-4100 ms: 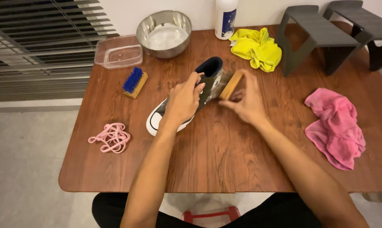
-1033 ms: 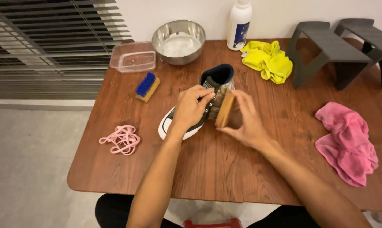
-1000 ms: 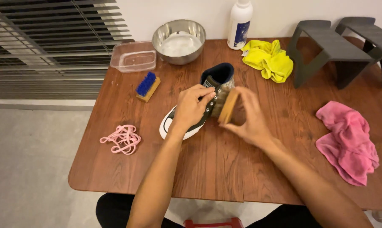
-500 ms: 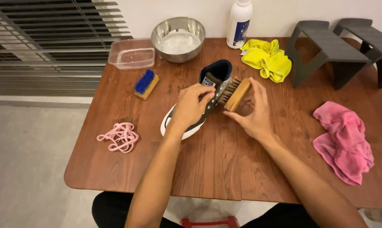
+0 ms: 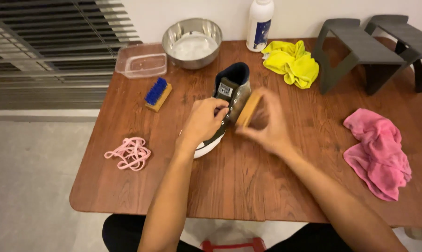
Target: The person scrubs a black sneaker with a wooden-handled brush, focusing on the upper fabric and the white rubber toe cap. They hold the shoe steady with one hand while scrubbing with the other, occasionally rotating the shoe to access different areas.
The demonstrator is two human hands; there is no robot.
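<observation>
Nearest the table edge, both forearms reach forward over the brown wood surface. The left hand rests on top of the sneaker, its grip closed over the middle of the upper and pinning the sneaker to the table. The sneaker lies near the table centre, white toe end toward the person, dark collar opening pointing away. The right hand is just beside it on the right, its grip wrapped around a wooden brush, held tilted against the side of the sneaker; the contact area is blurred.

To the left, near the table edge, lies a loose bundle of pink laces. To the right lies a crumpled pink cloth, well apart from the hands.

Farther back on the left is a small brush with blue bristles. Behind it stands a clear plastic container, and beside that a metal bowl holding white contents. A white bottle stands at the far edge. A yellow cloth lies next to it. Two dark grey stands occupy the far right corner.
</observation>
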